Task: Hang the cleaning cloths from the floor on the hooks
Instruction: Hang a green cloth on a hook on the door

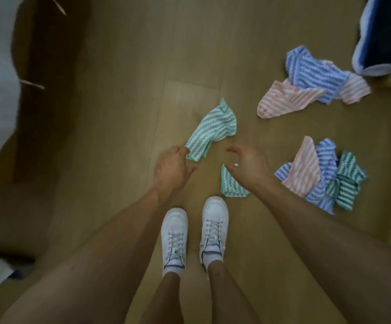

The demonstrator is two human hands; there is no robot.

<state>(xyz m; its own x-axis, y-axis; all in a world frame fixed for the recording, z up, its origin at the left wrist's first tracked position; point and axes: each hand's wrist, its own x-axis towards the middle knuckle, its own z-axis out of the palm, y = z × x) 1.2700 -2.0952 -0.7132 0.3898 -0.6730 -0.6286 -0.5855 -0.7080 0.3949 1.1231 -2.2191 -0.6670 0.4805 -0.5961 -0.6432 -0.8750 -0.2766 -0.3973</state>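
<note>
Your right hand [248, 166] covers part of the small green cloth [233, 187], so you can't tell whether it touches it. The dark blue roll [376, 36] is cut off at the top right corner, and everything is blurred.
</note>
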